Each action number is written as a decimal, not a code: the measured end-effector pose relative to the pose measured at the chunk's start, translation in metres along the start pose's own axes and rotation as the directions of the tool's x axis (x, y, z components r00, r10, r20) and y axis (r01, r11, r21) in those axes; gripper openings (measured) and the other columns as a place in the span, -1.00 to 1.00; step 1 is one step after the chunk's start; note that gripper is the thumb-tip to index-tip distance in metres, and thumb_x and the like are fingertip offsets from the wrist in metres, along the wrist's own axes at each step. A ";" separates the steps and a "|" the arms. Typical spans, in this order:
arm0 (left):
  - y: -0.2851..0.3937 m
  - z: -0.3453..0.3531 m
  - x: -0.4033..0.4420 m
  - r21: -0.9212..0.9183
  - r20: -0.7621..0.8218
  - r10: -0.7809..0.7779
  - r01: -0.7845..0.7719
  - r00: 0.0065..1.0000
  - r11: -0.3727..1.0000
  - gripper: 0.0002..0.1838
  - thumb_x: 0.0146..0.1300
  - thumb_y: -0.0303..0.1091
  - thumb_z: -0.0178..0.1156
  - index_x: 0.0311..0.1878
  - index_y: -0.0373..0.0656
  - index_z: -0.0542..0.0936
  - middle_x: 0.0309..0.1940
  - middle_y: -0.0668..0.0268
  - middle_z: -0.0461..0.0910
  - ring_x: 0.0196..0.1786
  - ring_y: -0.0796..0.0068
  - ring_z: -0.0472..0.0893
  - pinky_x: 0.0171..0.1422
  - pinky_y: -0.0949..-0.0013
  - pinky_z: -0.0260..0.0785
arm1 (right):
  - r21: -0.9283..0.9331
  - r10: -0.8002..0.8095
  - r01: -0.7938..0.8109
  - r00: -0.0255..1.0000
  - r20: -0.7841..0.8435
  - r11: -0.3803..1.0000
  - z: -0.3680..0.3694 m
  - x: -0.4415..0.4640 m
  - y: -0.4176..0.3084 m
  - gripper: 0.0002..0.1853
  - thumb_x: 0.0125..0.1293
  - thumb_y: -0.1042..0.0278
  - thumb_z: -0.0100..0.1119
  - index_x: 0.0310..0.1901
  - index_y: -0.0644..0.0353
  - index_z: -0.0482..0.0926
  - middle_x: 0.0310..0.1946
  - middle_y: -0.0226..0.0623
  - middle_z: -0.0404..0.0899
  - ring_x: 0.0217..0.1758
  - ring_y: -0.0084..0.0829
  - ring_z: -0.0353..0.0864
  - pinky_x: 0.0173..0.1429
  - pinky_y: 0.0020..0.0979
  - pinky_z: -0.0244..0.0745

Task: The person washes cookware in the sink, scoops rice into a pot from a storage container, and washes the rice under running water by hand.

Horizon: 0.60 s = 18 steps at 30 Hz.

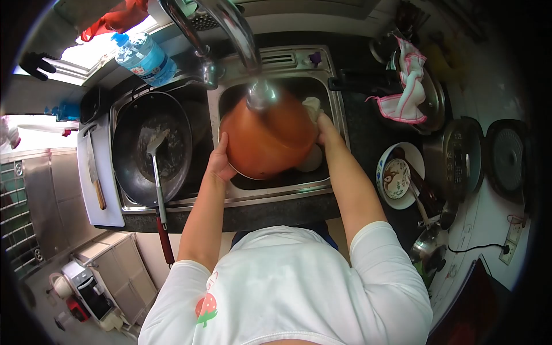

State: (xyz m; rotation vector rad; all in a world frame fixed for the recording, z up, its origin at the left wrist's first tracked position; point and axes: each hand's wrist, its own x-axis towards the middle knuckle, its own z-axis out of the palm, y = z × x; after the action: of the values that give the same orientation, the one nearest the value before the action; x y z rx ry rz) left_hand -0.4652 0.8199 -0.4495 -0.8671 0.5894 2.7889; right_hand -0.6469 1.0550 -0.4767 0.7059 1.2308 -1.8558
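A large orange pot is tilted in the right sink basin, under the chrome faucet. On its left edge, my left hand is closed round the rim, thumb up along the side. My right hand is at the pot's right side, next to a pale crumpled cloth; its fingers are mostly hidden behind the pot and cloth. Part of a round grey object shows in the basin below the pot. The pot's surface is slightly blurred.
A black wok with a spatula rests over the left basin. Further left, a knife lies on a white board. Right are stacked bowls, a lidded pan with a cloth, and an open cooker. A blue bottle stands behind.
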 end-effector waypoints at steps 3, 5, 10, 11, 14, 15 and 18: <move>0.013 0.002 -0.002 0.173 -0.080 -0.015 0.028 0.997 0.984 -0.49 0.29 -0.08 0.10 0.19 -0.21 0.38 0.10 0.20 0.48 0.15 0.23 0.46 0.27 0.13 0.27 | -0.187 -0.010 0.014 1.000 0.021 0.982 0.003 0.002 -0.008 -0.60 0.25 0.00 0.00 -0.09 0.17 0.54 -0.13 -0.22 0.58 -0.10 -0.31 0.55 -0.01 -0.26 0.43; 0.020 0.011 -0.006 0.368 -0.123 0.003 0.042 0.992 0.929 -0.54 0.29 -0.15 0.12 0.16 -0.21 0.40 0.04 0.21 0.52 0.08 0.29 0.52 0.20 0.20 0.35 | -0.246 -0.062 0.088 0.992 0.110 0.965 0.002 0.009 -0.011 -0.61 0.23 0.01 0.05 -0.14 0.19 0.56 -0.22 -0.25 0.60 -0.22 -0.33 0.57 -0.12 -0.33 0.45; 0.005 0.017 0.000 0.466 0.006 0.157 -0.142 0.988 0.873 -0.57 0.30 -0.16 0.12 0.12 -0.23 0.42 0.01 0.22 0.54 0.03 0.36 0.55 0.12 0.28 0.41 | -0.204 -0.389 0.354 0.907 -0.163 0.913 0.019 -0.010 0.019 -0.65 0.22 0.10 0.05 -0.20 0.25 0.59 -0.36 -0.30 0.59 -0.33 -0.43 0.56 -0.22 -0.45 0.42; -0.001 0.017 -0.001 0.434 -0.012 0.183 -0.160 0.983 0.887 -0.56 0.30 -0.15 0.11 0.11 -0.25 0.42 0.02 0.21 0.53 0.04 0.36 0.55 0.11 0.27 0.41 | -0.228 -0.446 0.411 0.886 -0.131 0.883 0.024 -0.027 0.032 -0.65 0.24 0.14 0.03 -0.17 0.27 0.57 -0.29 -0.27 0.59 -0.25 -0.41 0.56 -0.14 -0.43 0.42; -0.014 0.022 0.003 0.279 -0.066 0.240 -0.213 0.969 0.936 -0.62 0.30 -0.19 0.12 0.09 -0.20 0.44 -0.03 0.26 0.55 -0.01 0.40 0.55 0.12 0.33 0.38 | -0.305 -0.594 0.549 0.801 -0.072 0.778 0.021 -0.054 0.078 -0.69 0.27 0.27 -0.03 -0.07 0.29 0.52 -0.09 -0.22 0.55 -0.03 -0.34 0.51 0.05 -0.38 0.37; -0.014 0.024 0.003 0.289 -0.053 0.249 -0.224 0.967 0.931 -0.62 0.30 -0.19 0.12 0.09 -0.20 0.44 -0.04 0.27 0.55 -0.01 0.41 0.55 0.12 0.33 0.38 | -0.322 -0.636 0.594 0.771 -0.035 0.737 0.018 -0.066 0.093 -0.70 0.27 0.31 -0.04 -0.05 0.29 0.51 -0.04 -0.21 0.52 0.03 -0.33 0.49 0.10 -0.37 0.35; -0.013 0.026 -0.002 0.328 -0.036 0.257 -0.232 0.966 0.916 -0.62 0.30 -0.19 0.12 0.08 -0.21 0.44 -0.04 0.27 0.55 -0.01 0.43 0.55 0.09 0.33 0.39 | -0.387 -0.730 0.715 0.669 0.141 0.582 0.005 -0.101 0.120 -0.68 0.22 0.36 0.02 -0.01 0.29 0.48 -0.01 -0.16 0.50 0.07 -0.27 0.46 0.14 -0.32 0.32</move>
State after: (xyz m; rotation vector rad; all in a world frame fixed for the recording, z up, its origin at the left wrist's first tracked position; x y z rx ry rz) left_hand -0.4736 0.8428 -0.4334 -0.8856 1.2043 2.7582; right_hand -0.4914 1.0539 -0.4541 -0.0582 2.0787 -2.0751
